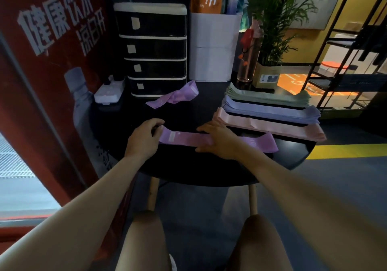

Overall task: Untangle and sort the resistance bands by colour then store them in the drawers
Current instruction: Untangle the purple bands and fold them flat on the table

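Head view: hands, left (144, 138) pinching, right (217, 140) flat, on purple band (186, 138); drawers (155, 51) behind

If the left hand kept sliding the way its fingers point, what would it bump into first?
Probably the right hand, which presses flat on the same purple band that the left hand holds by its end. Depth is hard to judge.
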The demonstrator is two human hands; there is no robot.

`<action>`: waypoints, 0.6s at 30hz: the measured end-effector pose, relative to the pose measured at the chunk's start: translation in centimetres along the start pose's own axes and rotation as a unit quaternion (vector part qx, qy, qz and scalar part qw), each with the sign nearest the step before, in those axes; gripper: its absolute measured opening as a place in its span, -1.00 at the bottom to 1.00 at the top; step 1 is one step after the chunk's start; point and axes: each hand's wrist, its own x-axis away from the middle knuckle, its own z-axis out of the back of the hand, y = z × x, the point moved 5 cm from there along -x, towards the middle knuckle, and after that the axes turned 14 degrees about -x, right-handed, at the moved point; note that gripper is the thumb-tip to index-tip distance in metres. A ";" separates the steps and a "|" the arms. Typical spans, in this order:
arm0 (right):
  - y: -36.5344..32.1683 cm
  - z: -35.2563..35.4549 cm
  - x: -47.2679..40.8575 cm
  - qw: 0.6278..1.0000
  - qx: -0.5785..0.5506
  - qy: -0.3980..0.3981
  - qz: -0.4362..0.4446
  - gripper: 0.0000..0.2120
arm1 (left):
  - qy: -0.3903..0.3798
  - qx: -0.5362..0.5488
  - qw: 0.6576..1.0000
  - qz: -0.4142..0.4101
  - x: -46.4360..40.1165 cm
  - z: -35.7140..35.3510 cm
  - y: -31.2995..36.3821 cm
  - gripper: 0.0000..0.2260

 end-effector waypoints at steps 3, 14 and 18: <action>0.0 -0.7 -0.8 1.000 -0.008 -0.005 0.024 -0.43 | -0.011 -0.014 1.000 0.006 -0.3 -0.1 -0.4 -0.75; 0.1 -0.4 0.1 0.998 -0.041 0.023 0.045 -0.42 | 0.024 -0.071 0.997 -0.020 -0.2 0.6 -0.2 -0.71; 1.7 1.7 2.4 0.999 -0.022 0.027 0.004 -0.36 | 0.121 -0.159 0.972 -0.127 0.2 2.5 3.4 -0.72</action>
